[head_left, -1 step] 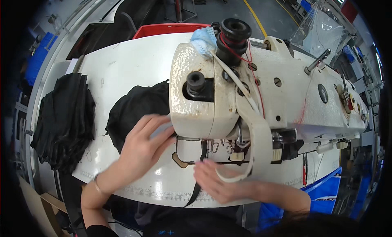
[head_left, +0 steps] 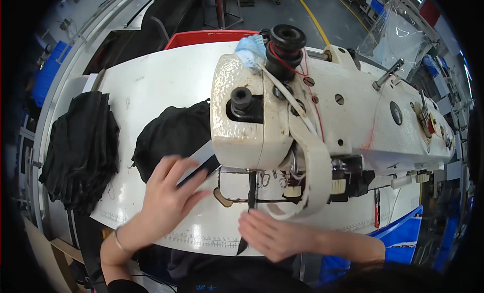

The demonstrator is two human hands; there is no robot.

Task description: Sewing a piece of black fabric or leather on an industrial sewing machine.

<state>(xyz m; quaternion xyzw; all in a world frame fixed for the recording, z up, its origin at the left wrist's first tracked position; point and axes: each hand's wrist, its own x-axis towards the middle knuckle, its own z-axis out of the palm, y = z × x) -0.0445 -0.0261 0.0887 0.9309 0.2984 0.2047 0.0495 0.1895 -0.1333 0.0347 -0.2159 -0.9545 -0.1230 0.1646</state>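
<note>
Presently, left hand [head_left: 168,203] has fingers spread; right hand [head_left: 269,236] is at the strip [head_left: 252,191], grip unclear. Strip's near end should run straight to the machine [head_left: 237,144].

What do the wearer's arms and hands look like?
The left hand and right hand are ungloved, the forearms bare. A thin, pale band circles the left wrist; none shows on the right. A black sleeve ends near the left elbow; none can be made out on the right.
</note>
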